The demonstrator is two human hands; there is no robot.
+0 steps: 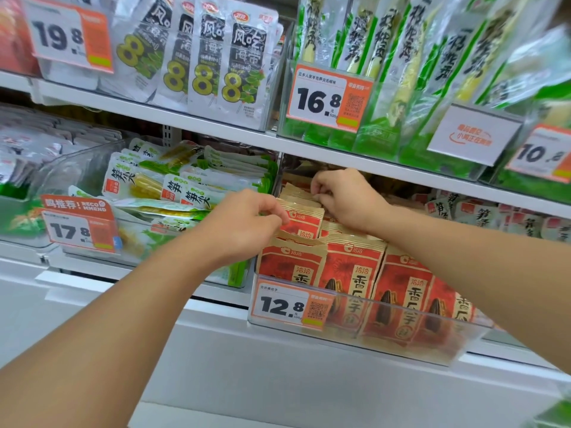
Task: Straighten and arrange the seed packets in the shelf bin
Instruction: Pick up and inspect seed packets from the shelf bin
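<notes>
Here, clear shelf bin [386,327] of upright red seed packets [352,273], both hands [247,220] pinching packet tops.

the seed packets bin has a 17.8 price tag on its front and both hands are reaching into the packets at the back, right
Not quite. The tag on the front of the bin reads 12.8; the 17.8 tag is on the bin to its left. The rest holds: the head view shows the left hand and right hand with fingers on the back seed packets.

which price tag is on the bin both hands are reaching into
The 12.8 tag, clipped to the clear bin of red seed packets; other tags front neighbouring bins.
</notes>
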